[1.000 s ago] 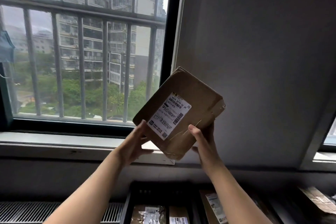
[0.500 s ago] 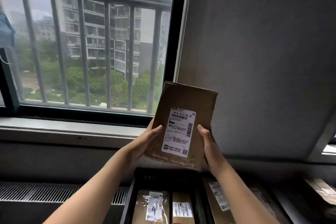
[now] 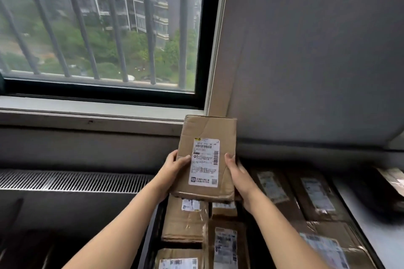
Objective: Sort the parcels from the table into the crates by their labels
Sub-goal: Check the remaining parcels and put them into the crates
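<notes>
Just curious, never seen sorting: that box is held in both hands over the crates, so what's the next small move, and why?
Probably lower the parcel into the crate below it. The left hand and right hand grip its sides, label facing the camera, and it hangs right over parcels already packed there. The label is too blurred to confirm the crate.

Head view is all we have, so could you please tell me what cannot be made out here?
Label on the held parcel: print too small and blurred, head view.
Left hand and right hand: fingers behind it hidden.
Crate: far end hidden by the held parcel, near end cut by bottom edge.
</notes>
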`<state>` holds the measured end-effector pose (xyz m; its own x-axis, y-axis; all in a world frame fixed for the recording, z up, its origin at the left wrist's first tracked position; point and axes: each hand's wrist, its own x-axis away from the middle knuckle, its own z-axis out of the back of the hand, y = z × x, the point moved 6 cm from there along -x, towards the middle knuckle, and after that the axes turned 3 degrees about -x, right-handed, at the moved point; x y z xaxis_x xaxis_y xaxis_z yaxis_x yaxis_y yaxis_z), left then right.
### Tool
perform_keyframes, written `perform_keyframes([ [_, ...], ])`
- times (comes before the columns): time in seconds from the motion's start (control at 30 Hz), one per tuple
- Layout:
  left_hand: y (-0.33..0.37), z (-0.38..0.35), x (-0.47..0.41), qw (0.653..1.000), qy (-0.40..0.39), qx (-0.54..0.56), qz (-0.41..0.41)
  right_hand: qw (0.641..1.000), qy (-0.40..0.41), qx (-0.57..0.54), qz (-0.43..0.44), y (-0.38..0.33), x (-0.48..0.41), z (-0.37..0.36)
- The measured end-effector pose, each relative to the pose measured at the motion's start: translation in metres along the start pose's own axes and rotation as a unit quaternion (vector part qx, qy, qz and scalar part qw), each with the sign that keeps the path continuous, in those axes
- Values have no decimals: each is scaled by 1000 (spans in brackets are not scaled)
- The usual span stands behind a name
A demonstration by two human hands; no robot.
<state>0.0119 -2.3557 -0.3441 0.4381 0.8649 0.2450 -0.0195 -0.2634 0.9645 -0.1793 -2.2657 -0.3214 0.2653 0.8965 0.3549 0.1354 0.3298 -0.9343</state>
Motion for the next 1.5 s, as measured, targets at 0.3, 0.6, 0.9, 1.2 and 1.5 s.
perform_keyframes([
  [0.3, -76, 34, 1, 989, 77, -87, 91, 996, -3, 31, -88, 99, -33, -31],
  [0.6, -78, 38, -12, 980, 110, -140, 89, 994, 18, 86, -61, 107, -58, -38],
  [0.9, -115, 33, -23, 944, 102, -298, 95, 969, 34, 233, -74, 138, -58, -28],
  [1.2, -128, 27, -23, 925, 74, -366, 71, 923, -24, 375, -84, 148, -55, -30],
  [1.5, -93, 9, -6, 914, 138, -381, 22, 949, 16, 312, -53, 105, -30, 11],
])
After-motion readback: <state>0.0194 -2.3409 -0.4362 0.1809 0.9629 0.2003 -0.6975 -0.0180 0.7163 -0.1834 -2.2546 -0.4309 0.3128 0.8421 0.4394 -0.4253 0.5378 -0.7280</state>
